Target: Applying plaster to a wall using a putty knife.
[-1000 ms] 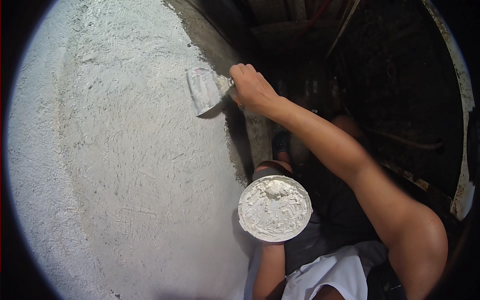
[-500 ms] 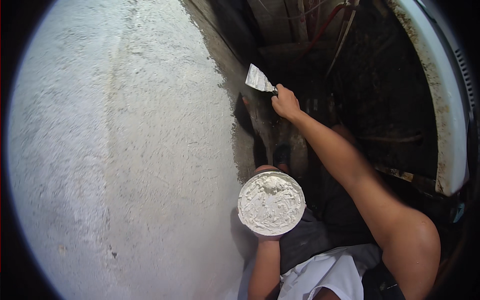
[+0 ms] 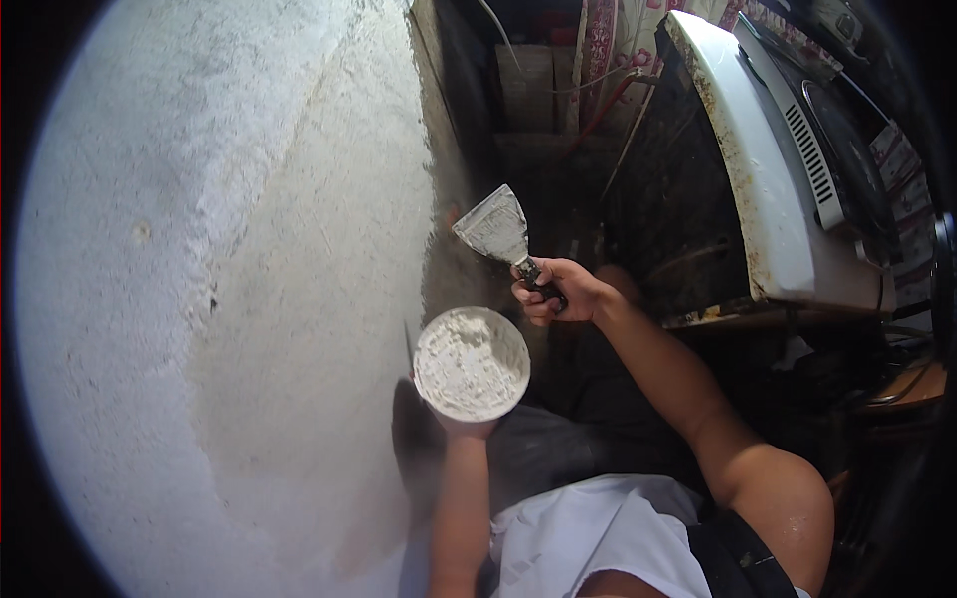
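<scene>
My right hand (image 3: 554, 291) is closed around the dark handle of a putty knife (image 3: 495, 225), whose wide blade is smeared with white paste and points up and left. Below and left of it, a round white tub (image 3: 524, 384) is full of thick white paste (image 3: 467, 367) with a rough, scooped surface. My left hand (image 3: 467, 427) supports the tub from beneath; most of its fingers are hidden under it. Along the left runs a wall (image 3: 309, 299) coated in white and grey plaster, its coat ending in a ragged edge close to the tub.
A rust-stained white appliance (image 3: 720, 130) with a dark side stands at the right. Behind, near the top, are a red hose (image 3: 605, 115), thin cables and a patterned red-and-white cloth (image 3: 638, 35). The gap between wall and appliance is narrow and dark.
My right hand has drawn the putty knife back, nearer the tub, and turned its blade. The view has swung right, showing more of the appliance. My left hand still carries the tub.
</scene>
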The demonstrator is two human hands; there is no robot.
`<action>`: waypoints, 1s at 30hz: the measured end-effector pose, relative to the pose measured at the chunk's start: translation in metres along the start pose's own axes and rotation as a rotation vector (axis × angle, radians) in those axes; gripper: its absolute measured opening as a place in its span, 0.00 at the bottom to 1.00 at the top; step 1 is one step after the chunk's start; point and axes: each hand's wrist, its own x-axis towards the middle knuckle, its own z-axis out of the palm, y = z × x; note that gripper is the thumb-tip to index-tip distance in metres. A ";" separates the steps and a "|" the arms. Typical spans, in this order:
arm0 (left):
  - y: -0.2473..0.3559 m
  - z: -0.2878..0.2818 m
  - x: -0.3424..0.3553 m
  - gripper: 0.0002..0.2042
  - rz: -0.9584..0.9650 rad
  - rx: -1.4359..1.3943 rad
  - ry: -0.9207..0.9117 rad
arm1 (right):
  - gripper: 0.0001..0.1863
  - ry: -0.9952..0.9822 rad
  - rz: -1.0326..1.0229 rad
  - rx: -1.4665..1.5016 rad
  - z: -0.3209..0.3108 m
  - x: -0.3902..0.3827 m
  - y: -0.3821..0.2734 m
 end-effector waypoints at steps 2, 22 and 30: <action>0.000 -0.001 0.004 0.42 0.090 0.286 0.075 | 0.12 0.172 -0.030 -0.143 0.024 -0.028 0.015; -0.049 0.035 0.010 0.40 0.044 0.262 -0.137 | 0.12 1.045 -0.595 -1.515 0.138 -0.166 0.082; -0.030 0.042 0.007 0.41 0.092 0.342 -0.122 | 0.14 0.917 -0.738 -1.755 0.134 -0.160 0.072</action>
